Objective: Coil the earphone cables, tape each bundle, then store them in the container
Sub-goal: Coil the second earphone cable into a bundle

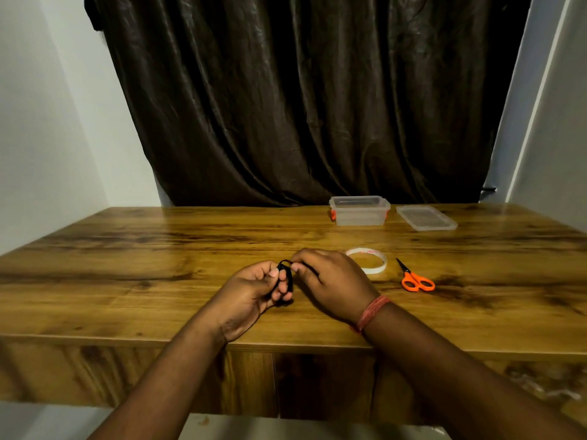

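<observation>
A black earphone cable is bunched into a small coil over the wooden table. My left hand holds the coil between thumb and fingers. My right hand pinches a strand of the same cable at the coil's top. Most of the cable is hidden by my fingers. A roll of clear tape lies just right of my right hand. The open clear plastic container stands at the table's far edge, apart from both hands.
Orange-handled scissors lie right of the tape. The container's clear lid rests flat beside the container. A dark curtain hangs behind the table, with white walls on both sides.
</observation>
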